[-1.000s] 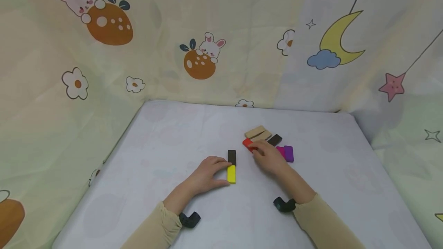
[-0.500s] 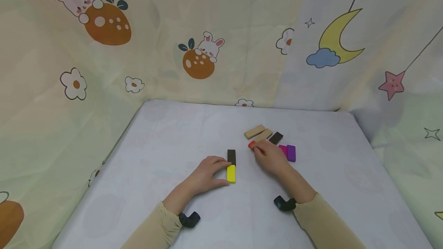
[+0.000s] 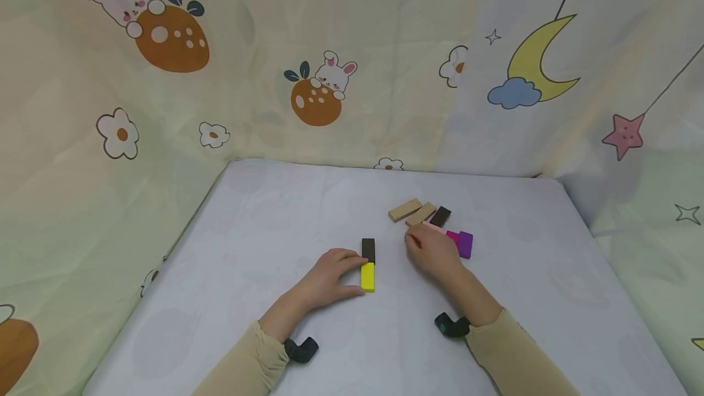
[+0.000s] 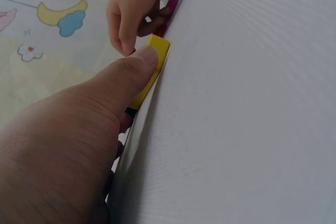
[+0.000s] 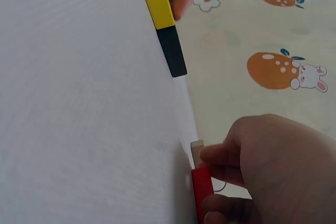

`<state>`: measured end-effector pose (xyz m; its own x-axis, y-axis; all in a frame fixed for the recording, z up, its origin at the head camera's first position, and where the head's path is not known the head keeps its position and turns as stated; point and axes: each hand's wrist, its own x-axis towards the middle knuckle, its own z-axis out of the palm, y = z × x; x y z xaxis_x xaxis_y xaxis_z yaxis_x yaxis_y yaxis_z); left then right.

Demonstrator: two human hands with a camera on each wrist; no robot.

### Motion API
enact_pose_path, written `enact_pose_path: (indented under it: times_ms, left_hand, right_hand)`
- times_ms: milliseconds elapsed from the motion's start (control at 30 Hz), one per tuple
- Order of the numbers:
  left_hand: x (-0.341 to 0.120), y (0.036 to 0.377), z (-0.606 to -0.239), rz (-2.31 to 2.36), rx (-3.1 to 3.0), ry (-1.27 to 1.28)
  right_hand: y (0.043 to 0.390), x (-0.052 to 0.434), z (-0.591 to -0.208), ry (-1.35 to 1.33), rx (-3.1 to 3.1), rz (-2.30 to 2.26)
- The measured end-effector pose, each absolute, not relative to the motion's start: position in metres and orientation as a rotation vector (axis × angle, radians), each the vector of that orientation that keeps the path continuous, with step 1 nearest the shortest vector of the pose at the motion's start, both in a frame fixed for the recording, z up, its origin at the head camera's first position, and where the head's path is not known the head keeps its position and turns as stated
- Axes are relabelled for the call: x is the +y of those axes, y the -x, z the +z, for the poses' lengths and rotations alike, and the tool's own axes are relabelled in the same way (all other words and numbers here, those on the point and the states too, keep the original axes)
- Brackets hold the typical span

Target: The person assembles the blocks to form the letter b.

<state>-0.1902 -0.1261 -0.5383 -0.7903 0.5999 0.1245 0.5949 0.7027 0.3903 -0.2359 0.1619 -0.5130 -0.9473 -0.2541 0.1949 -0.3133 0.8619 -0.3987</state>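
Note:
A yellow block (image 3: 367, 277) lies end to end with a black block (image 3: 368, 250) on the white table (image 3: 264, 231). My left hand (image 3: 357, 272) rests against their left side, and in the left wrist view its thumb (image 4: 137, 66) lies along the yellow block (image 4: 155, 61). My right hand (image 3: 414, 241) is just right of the black block, its fingers curled over a red block. That red block (image 5: 201, 190) shows in the right wrist view, pinched on edge between thumb and fingers (image 5: 220, 156); in the head view the hand hides it.
Behind the right hand lies a loose cluster: two tan blocks (image 3: 405, 209), another black block (image 3: 440, 216), and a pink (image 3: 434, 227), a magenta (image 3: 453, 237) and a purple block (image 3: 465, 244). A cartoon-print cloth (image 3: 330, 47) walls the table at the back and sides.
The right hand has closed over the red block and drawn it slightly toward me, out of the cluster, uncovering a pink block. The left hand has stayed on the yellow and black blocks.

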Motion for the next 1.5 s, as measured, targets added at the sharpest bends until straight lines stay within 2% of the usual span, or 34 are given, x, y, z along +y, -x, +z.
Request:
enact_pose_path:
  times_ms: [167, 433, 833, 1500]
  left_hand:
    - [-0.126, 0.190, -0.537, 0.660, 2.876, -1.008]
    - [-0.126, 0.190, -0.536, 0.644, 2.883, -1.005]
    - [-0.126, 0.190, -0.537, 0.657, 2.893, -1.044]
    - [-0.127, 0.189, -0.535, 0.643, 2.901, -1.046]
  right_hand:
    - [0.236, 0.164, -0.510, -0.365, -2.868, 0.639]
    - [0.243, 0.149, -0.504, -0.413, -2.951, 0.965]
    - [0.259, 0.142, -0.517, -0.435, -2.960, 1.104]
    - [0.275, 0.151, -0.513, -0.409, -3.033, 0.972]
